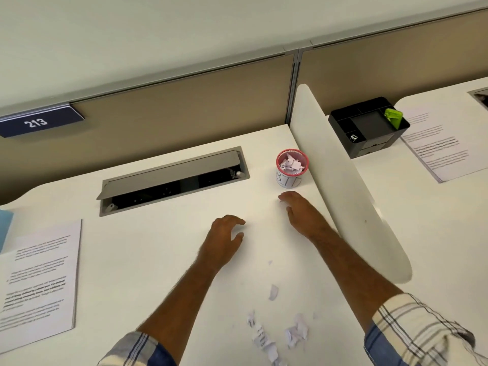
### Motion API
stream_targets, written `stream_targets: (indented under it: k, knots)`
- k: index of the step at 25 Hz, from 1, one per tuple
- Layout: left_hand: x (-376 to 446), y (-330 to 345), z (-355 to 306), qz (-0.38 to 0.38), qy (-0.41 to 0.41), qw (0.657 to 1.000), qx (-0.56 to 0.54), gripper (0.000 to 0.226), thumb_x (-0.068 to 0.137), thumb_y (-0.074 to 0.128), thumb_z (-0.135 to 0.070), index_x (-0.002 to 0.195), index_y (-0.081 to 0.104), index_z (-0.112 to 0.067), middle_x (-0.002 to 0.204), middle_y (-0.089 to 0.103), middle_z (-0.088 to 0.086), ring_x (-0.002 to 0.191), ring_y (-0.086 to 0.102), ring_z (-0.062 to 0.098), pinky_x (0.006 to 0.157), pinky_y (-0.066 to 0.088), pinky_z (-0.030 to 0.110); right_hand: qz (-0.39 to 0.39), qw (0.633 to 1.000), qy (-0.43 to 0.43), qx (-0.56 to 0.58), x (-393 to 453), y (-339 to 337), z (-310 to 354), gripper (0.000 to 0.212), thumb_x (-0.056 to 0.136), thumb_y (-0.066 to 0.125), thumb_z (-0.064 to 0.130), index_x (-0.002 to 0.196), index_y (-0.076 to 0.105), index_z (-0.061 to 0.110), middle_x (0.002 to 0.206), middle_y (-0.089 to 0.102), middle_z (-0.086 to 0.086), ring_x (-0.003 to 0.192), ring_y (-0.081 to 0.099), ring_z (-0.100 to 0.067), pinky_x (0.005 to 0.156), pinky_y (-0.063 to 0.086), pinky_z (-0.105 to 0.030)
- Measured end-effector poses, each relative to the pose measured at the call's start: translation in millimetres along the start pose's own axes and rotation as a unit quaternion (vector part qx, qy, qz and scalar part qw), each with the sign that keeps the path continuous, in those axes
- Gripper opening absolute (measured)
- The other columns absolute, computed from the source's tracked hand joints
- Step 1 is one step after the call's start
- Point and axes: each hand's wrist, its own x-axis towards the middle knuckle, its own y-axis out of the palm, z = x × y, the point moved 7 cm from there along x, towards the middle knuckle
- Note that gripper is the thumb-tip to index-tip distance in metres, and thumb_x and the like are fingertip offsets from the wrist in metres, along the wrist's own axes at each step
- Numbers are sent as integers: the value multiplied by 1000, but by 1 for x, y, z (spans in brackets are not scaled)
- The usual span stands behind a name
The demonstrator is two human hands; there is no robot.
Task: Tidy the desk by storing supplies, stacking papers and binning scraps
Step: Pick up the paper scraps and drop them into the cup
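A small pink-rimmed mesh bin point(291, 167) stands on the white desk point(158, 249) by the divider, with crumpled paper scraps inside. My right hand point(301, 211) hovers just in front of the bin, fingers relaxed and holding nothing. My left hand point(224, 240) is over the middle of the desk, fingers loosely curled and holding nothing. Several torn paper scraps point(274, 331) lie near the desk's front edge between my forearms. A stack of printed papers point(39, 281) lies at the left.
A white divider panel point(343, 180) separates this desk from the neighbouring one, where a black organiser point(369, 128) with a green item and a printed sheet point(438, 146) sit. An open grey cable hatch point(171, 178) lies at the desk's back. A blue folder corner point(5, 228) shows far left.
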Motion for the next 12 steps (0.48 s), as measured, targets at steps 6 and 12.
stream_targets:
  k: [6, 12]
  knots:
    - [-58, 6, 35, 12, 9, 1000, 9, 32, 93, 68, -17, 124, 66, -25, 128, 59, -16, 120, 49, 6, 106, 37, 22, 86, 990, -35, -106, -4, 34, 5, 60, 94, 36, -11, 153, 34, -2, 162, 30, -18, 151, 29, -30, 125, 19, -33]
    - [-106, 16, 48, 28, -2, 999, 23, 44, 91, 70, -27, 135, 60, -26, 135, 54, -14, 123, 49, 11, 108, 36, 24, 112, 982, -99, -112, -75, 41, 37, 52, 96, 35, -6, 145, 47, 6, 145, 45, -5, 129, 46, -23, 107, 40, -30]
